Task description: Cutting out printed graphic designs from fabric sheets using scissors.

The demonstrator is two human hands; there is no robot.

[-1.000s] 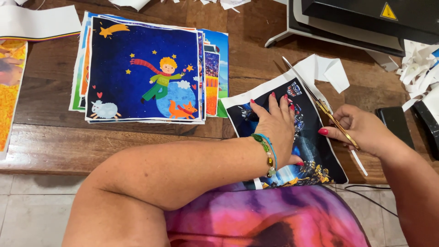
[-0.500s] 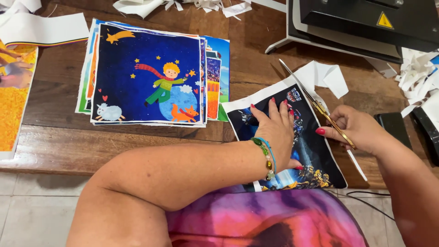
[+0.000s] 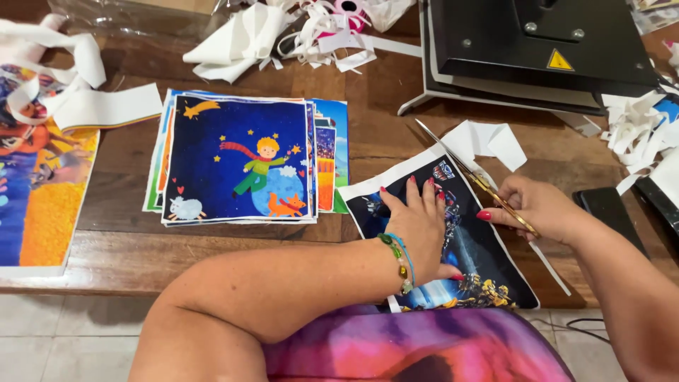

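Head view: worn on the person's head, looking steeply down and forward.
Nearness: close, arm's reach above the desk (image 3: 368, 141).
Span: desk from near edge to far clutter, forearms and lap below.

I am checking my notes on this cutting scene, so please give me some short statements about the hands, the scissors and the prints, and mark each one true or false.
1. The left hand lies flat on the dark printed sheet. True.
2. The right hand holds the scissors. True.
3. The scissors point toward the person's body. False: their blades point away, toward the black press machine.
4. The stack of prints has a plain white sheet on top. False: the top print shows a blond child in green on a dark blue starry ground.
5. White paper scraps lie beyond the dark sheet. True.
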